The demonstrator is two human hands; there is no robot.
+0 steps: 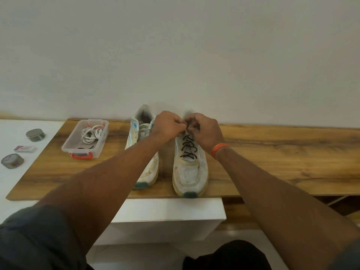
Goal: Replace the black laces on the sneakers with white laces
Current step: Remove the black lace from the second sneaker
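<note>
Two worn white sneakers stand side by side on a wooden board [272, 152], toes toward me. The right sneaker [190, 172] carries a black lace [188, 147] crossed through its eyelets. The left sneaker [145, 168] shows no lace; my forearm crosses over it. My left hand [168, 124] and my right hand [204, 131] meet at the top of the right sneaker's lacing, fingers curled and pinching the black lace there. The lace's ends are hidden by my fingers. White laces [91, 133] lie coiled in a clear plastic box [68, 147].
The box has orange clips and a dark lace in its near end. On the white surface at the left lie two round tins [35, 135] [12, 161] and a small pink-and-white packet [25, 149]. A wall rises right behind the board.
</note>
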